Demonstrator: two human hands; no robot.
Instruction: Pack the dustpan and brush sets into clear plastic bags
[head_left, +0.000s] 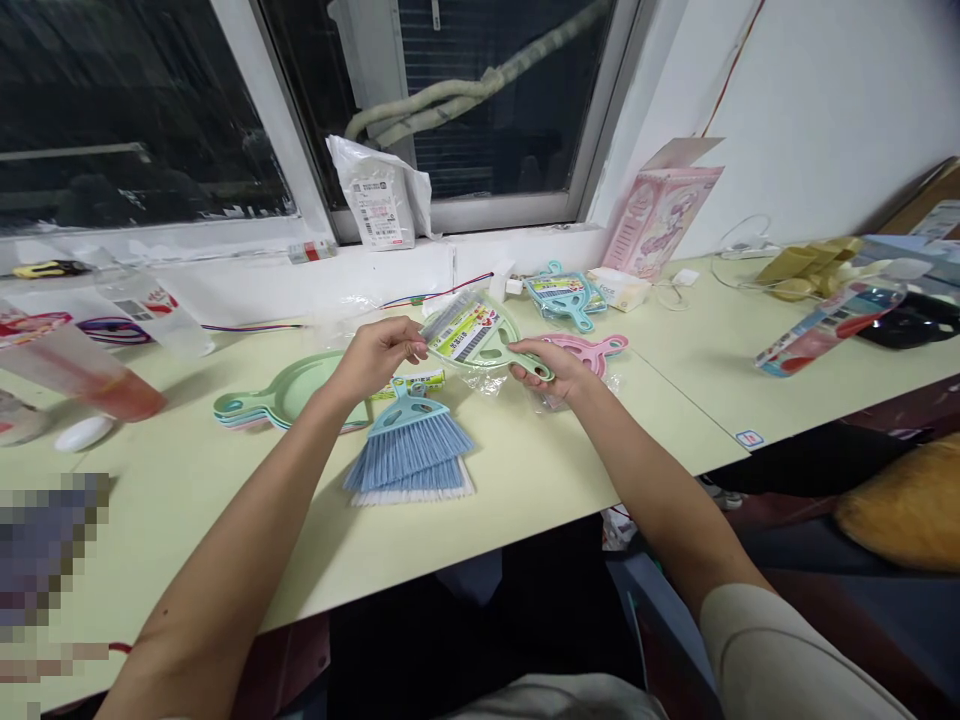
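Note:
In front of me I hold up a light green dustpan set point(501, 347) with a printed label, partly in clear plastic wrap. My right hand point(556, 368) is wrapped round its handle. At the set's left edge, my left hand point(386, 352) pinches the wrap or rim; which of the two I cannot tell. Below it lie small brushes point(411, 440) with blue and white bristles, overlapping. Left of them is a stack of dustpans point(289, 392), green on top. A pink set point(600, 348) lies behind my right hand, and blue labelled sets point(564, 297) lie farther back.
A pink box point(660, 220) and a small white box point(619, 288) stand by the wall. A white plastic package point(381, 200) is on the windowsill. Cups with red print point(94, 375) stand at left, a bottle point(829, 325) at right. The table's front edge is near my body.

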